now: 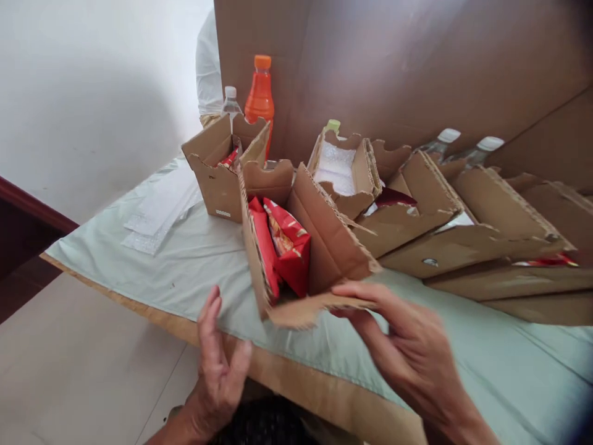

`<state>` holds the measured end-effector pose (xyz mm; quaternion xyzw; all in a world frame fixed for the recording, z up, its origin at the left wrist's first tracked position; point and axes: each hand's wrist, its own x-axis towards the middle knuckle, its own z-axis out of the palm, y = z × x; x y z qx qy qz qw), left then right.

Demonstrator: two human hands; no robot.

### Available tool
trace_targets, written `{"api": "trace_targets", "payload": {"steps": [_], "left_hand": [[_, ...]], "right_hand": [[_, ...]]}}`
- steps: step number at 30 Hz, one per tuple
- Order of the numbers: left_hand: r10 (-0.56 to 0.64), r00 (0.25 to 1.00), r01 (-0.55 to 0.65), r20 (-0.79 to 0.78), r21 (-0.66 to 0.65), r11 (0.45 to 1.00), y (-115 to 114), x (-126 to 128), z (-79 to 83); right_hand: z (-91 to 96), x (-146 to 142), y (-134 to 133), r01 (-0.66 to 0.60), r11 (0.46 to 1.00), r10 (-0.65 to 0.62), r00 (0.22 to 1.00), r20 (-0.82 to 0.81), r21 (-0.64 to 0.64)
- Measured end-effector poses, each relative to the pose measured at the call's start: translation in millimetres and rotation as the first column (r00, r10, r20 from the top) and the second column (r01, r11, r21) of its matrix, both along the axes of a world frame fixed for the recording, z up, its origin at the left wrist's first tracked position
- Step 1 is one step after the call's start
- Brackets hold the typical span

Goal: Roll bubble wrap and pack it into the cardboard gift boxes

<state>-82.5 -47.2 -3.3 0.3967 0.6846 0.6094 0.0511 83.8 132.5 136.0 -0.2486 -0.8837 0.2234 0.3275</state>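
Observation:
An open cardboard box (324, 241) stands near the table's front edge with red snack packets (285, 250) inside it. My right hand (407, 346) reaches to the box's front flap (301, 309); its fingers are stretched out and touch the flap's right end. My left hand (217, 364) hovers just left of the box at the table's edge, fingers straight and apart, holding nothing.
Several more open cardboard boxes (222, 173) stand in a row behind and to the right. An orange bottle (260, 96) and clear bottles (230, 102) stand at the back against a large cardboard sheet (417, 68). Bubble wrap (152, 222) lies at left on the pale cloth (199, 259).

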Motion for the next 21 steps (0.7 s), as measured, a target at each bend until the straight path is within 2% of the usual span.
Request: {"api": "trace_targets", "payload": {"steps": [3, 5, 7, 8, 11, 13, 15, 18, 21], "left_hand": [[0.001, 0.999, -0.002, 0.033, 0.026, 1.0, 0, -13, 10.7], [-0.049, 0.996, 0.047, 0.068, 0.023, 0.999, 1, -12, 14.6], [-0.115, 0.986, 0.117, 0.124, -0.013, 0.993, 1, -5, 15.0], [-0.141, 0.978, 0.148, 0.155, -0.037, 0.988, 1, 0, 14.3], [-0.157, 0.961, 0.179, 0.226, -0.084, 0.98, 3, 13, 12.8], [-0.136, 0.96, 0.157, 0.243, -0.07, 0.985, 9, 18, 15.7], [-0.155, 0.959, 0.171, 0.238, -0.046, 0.984, 23, 23, 22.8], [-0.247, 0.954, 0.254, 0.167, -0.019, 0.967, 57, 30, 35.8], [-0.299, 0.952, 0.305, 0.068, -0.096, 0.948, 90, 23, 41.4]], "right_hand": [[-11.3, 79, -6, 0.204, 0.978, -0.205, 0.979, -0.013, -0.034], [-22.9, 121, -13, 0.341, 0.923, -0.361, 0.927, -0.101, -0.178], [-36.4, 148, -25, 0.346, 0.888, -0.404, 0.902, -0.152, -0.303], [-43.7, 154, -33, 0.315, 0.895, -0.374, 0.915, -0.149, -0.315], [-65.9, 150, -52, 0.214, 0.955, -0.226, 0.973, -0.036, -0.204], [-77.3, 135, -53, 0.216, 0.967, -0.214, 0.976, 0.033, -0.138], [-83.0, 119, -40, 0.271, 0.954, -0.267, 0.962, 0.05, -0.129], [-82.5, 105, -4, 0.384, 0.914, -0.391, 0.92, -0.03, -0.134], [-84.5, 99, 25, 0.438, 0.881, -0.457, 0.885, -0.084, -0.18]]}}
